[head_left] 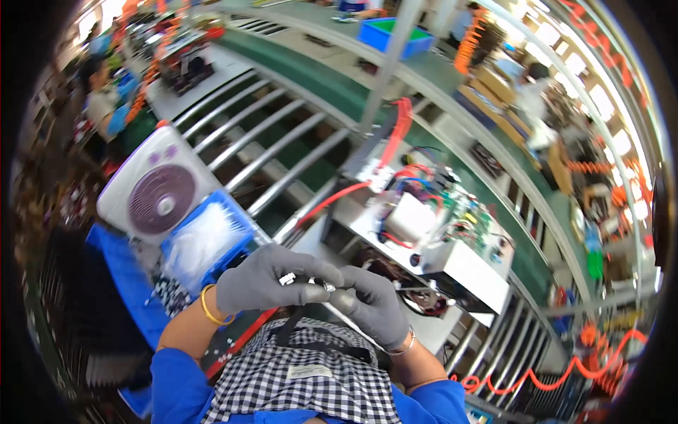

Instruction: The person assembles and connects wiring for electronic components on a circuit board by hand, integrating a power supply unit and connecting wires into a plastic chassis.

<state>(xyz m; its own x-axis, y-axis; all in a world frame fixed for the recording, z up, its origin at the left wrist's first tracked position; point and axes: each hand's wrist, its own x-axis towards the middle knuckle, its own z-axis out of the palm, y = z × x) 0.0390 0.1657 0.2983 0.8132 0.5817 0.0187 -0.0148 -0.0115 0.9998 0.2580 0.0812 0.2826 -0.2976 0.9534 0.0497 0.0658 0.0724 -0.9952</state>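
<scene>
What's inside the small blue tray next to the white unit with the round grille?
The blue tray holds a whitish, translucent heap, possibly plastic bags. It covers most of the bottom; anything underneath can't be seen.

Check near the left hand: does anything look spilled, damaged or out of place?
Possibly: small black and white parts lie loosely scattered beside the blue tray, near the left hand. Whether they spilled, I can't tell. No damage shows.
</scene>
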